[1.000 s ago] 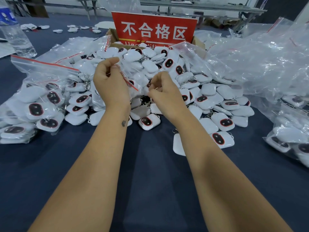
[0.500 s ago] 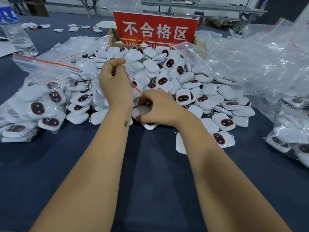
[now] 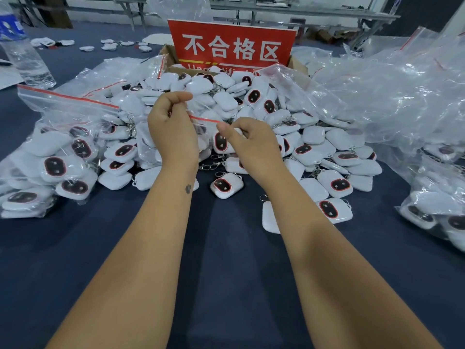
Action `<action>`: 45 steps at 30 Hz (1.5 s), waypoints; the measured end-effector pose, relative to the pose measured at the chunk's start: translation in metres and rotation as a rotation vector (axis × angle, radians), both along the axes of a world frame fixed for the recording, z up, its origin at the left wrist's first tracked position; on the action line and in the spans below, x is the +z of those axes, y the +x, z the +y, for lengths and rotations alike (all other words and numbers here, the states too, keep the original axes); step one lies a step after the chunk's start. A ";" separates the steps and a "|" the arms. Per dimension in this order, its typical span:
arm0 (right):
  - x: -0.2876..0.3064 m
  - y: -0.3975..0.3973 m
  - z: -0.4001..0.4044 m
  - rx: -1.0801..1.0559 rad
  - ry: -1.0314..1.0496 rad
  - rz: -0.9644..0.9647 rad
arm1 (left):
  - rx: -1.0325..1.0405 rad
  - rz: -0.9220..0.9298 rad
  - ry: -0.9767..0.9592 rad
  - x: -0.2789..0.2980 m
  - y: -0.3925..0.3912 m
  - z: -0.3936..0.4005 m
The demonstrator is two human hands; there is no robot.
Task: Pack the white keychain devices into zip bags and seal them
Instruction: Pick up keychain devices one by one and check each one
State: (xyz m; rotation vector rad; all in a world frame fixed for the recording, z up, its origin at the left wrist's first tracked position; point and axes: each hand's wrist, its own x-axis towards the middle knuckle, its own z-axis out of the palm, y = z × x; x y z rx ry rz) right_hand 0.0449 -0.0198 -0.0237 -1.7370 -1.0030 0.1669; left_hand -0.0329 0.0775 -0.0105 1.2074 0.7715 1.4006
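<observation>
Both hands raised over the heap of white, rounded-square plastic keychain devices [image 3: 309, 137] with dark red-ringed oval faces, spread across the dark blue table cloth [image 3: 226, 248]. Left hand [image 3: 172, 132] curled, thumb and forefinger pinching the red-striped top edge of a small clear plastic zip bag [image 3: 201, 133], lifted clear of the pile, probably so the mouth stays taut. Right hand [image 3: 251, 144] level with the far end of that red strip, fingers curled and pinching something white at the bag's mouth, likely a device going in; the grip itself partly hidden. One device visible through the film, hanging low in the bag between the hands. To the left, large clear zip bag [image 3: 50, 152] already stuffed with devices. To the right, crumpled pile of empty clear bags [image 3: 390, 102], near for easy reach. Behind the heap, red sign with white Chinese characters [image 3: 231, 44] standing in a cardboard box. Far left, clear plastic water bottle [image 3: 25, 54].
</observation>
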 end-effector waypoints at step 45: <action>0.005 0.003 0.001 0.052 0.271 0.604 | -0.276 0.571 0.413 -0.020 0.012 -0.011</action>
